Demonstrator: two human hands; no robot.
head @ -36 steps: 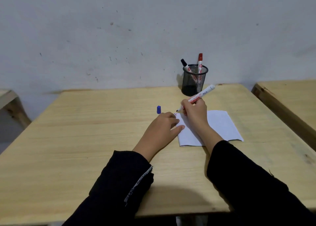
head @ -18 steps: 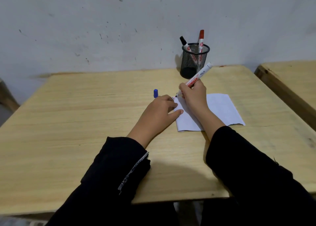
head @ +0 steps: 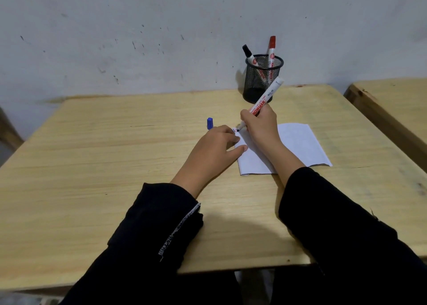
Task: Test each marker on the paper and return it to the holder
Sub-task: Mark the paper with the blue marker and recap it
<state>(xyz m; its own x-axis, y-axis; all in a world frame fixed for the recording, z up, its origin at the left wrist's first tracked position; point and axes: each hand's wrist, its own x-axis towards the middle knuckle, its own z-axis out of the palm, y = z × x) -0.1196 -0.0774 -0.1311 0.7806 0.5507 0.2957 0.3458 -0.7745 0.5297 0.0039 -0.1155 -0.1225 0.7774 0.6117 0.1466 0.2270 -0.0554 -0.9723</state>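
My right hand [head: 261, 126] grips an uncapped white marker [head: 265, 97] with red lettering, its tip touching the top left corner of the white paper [head: 298, 145], where short ink strokes show. My left hand [head: 217, 149] lies flat on the table with its fingertips pressing the paper's left edge. A blue cap [head: 209, 123] stands on the table just beyond my left hand. The black mesh holder [head: 262, 78] stands at the table's far edge with a black-capped marker [head: 248, 54] and a red-capped marker [head: 271, 49] in it.
The wooden table [head: 104, 166] runs up to a scuffed white wall. A second wooden table [head: 392, 106] stands close on the right with a narrow gap between. Black sleeves cover both forearms near the table's front edge.
The camera view has tilted and come closer to the table. My right hand keeps the marker tip at the paper's corner, and my left hand stays on the paper's edge.
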